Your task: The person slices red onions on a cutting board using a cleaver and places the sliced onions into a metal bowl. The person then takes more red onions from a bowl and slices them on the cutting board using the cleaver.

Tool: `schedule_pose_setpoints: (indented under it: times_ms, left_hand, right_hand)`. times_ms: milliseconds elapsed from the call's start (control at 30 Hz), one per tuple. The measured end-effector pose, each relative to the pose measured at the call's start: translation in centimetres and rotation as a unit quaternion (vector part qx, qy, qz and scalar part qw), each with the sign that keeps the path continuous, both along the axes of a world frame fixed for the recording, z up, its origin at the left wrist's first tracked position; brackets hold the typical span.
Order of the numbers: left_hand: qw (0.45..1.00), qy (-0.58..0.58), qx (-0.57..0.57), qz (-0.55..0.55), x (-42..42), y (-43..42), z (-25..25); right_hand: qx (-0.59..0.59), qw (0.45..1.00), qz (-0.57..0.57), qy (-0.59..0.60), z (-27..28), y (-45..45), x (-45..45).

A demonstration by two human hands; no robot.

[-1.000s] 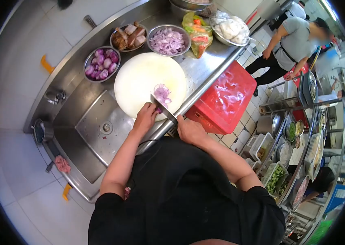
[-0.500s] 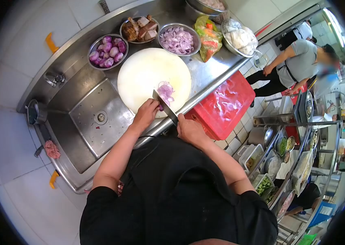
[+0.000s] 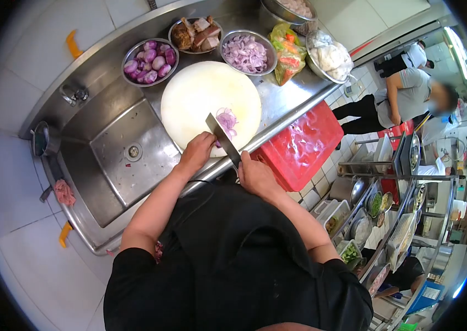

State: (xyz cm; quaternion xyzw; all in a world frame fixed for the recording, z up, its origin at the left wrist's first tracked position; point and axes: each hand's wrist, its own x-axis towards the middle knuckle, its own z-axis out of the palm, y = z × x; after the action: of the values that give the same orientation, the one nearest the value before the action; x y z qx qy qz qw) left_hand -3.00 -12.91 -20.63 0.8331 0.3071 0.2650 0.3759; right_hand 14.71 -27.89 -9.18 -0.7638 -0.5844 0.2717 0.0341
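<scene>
The steel sink [image 3: 98, 182] sits higher in view than a second ago, and the person in grey [image 3: 413, 88] now has an arm across the body; the white chopping board [image 3: 200, 91] bears the sliced onion [image 3: 226, 119]; the right hand [image 3: 255, 175] stays wrapped round the knife [image 3: 222, 132]; the left hand [image 3: 197, 152] bunches beside the blade, its grip unclear; a distant label [image 3: 431, 292] is too small to read

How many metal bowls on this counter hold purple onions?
2: the bowl of whole onions, left of the meat bowl, and the bowl of sliced onions, right of it.
</scene>
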Motion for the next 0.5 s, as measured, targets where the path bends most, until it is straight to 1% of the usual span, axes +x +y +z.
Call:
schedule_pose_setpoints:
  times_ms: [67,167,233,267,367,400,467,500]
  left_hand:
    - [1.000,-0.008,0.010,0.003,0.1,0.0,0.0]
    - [1.000,0.001,0.010,-0.005,-0.2,-0.1,-0.2]
    - [0.999,-0.009,0.051,0.005,0.0,0.0,-0.8]
    - [0.999,-0.009,0.052,0.003,-0.1,-0.2,-0.9]
    - [0.999,0.013,0.047,0.005,-0.3,-0.2,-1.0]
    - [0.999,0.001,0.048,0.001,-0.2,-0.2,-1.0]
    - [0.999,-0.012,0.051,-0.004,0.0,-0.2,-0.8]
    - [0.999,-0.008,0.051,-0.006,0.0,-0.2,-0.6]
  right_hand:
    - [0.005,1.000,0.010,0.004,-1.5,-0.2,0.4]
    - [0.013,1.000,-0.005,0.013,0.1,0.1,0.2]
    - [0.013,1.000,0.008,0.018,-1.1,-0.2,0.4]
    - [0.016,0.999,0.021,0.023,-1.6,-0.2,0.5]
    - [0.011,1.000,0.011,0.015,0.2,0.4,0.1]
    - [0.008,1.000,0.010,0.016,-0.4,0.2,0.2]
    - [0.042,0.998,0.035,0.009,-1.9,0.0,0.6]
    - [0.043,0.998,0.035,0.009,-1.5,0.2,0.6]
